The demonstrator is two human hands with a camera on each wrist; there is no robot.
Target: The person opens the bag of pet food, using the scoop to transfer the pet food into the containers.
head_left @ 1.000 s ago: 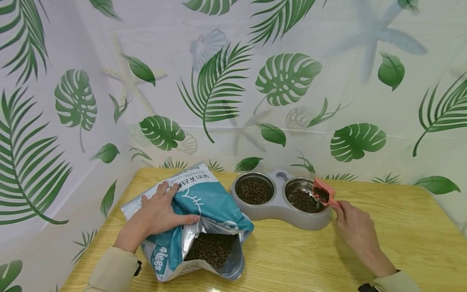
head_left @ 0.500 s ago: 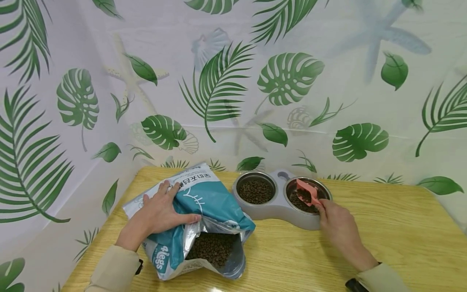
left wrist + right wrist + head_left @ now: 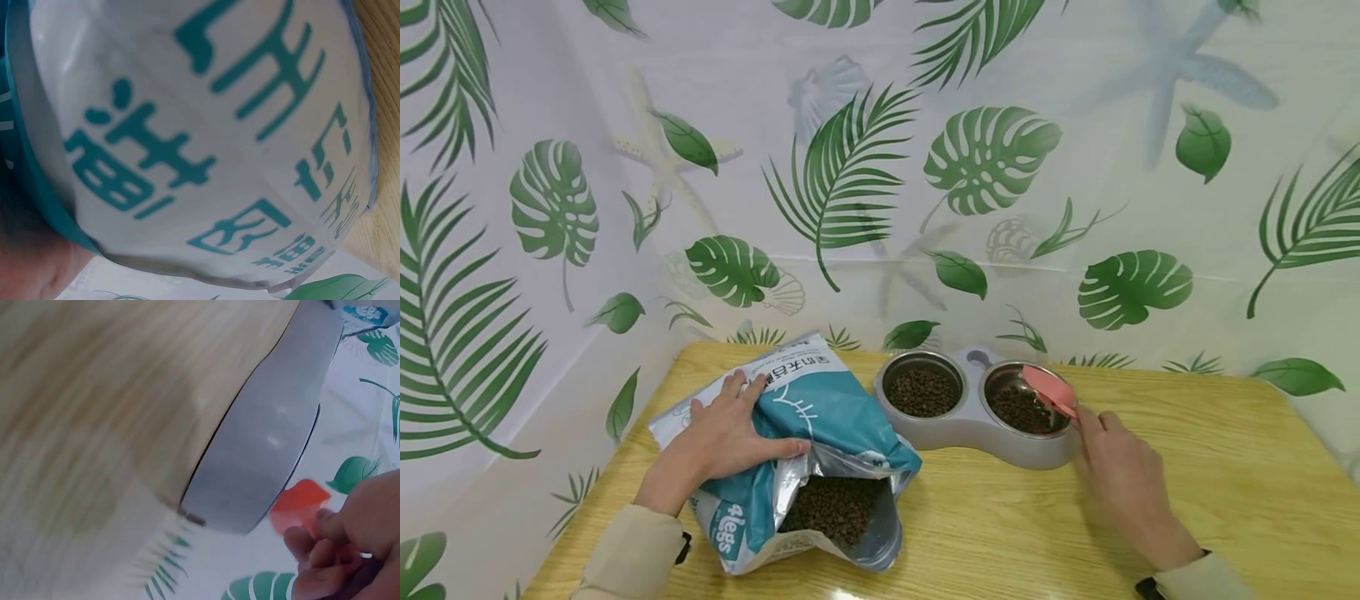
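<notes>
In the head view my left hand (image 3: 730,437) rests with spread fingers on a teal and white pet food bag (image 3: 842,408). The bag lies on its side, and brown kibble (image 3: 831,508) shows in its mouth. With my right hand (image 3: 1127,479) I grip the handle of a coral-red scoop (image 3: 1049,388). The scoop is tipped over the right steel bowl (image 3: 998,380), its back turned up and its inside hidden. Kibble lies in that bowl and in the left steel bowl (image 3: 917,362). In the right wrist view the scoop (image 3: 300,503) shows past my curled fingers.
Both bowls sit in a grey double stand (image 3: 977,440) near the back of the wooden table (image 3: 985,533). Behind it hangs a white cloth (image 3: 865,325) with green leaf prints. The bag's printed side (image 3: 237,156) fills most of the left wrist view.
The scoop moved left from the right bowl's outer rim to over the bowl, then turned over, with my right hand drawing slightly back right. My left hand and the bag stay put.
</notes>
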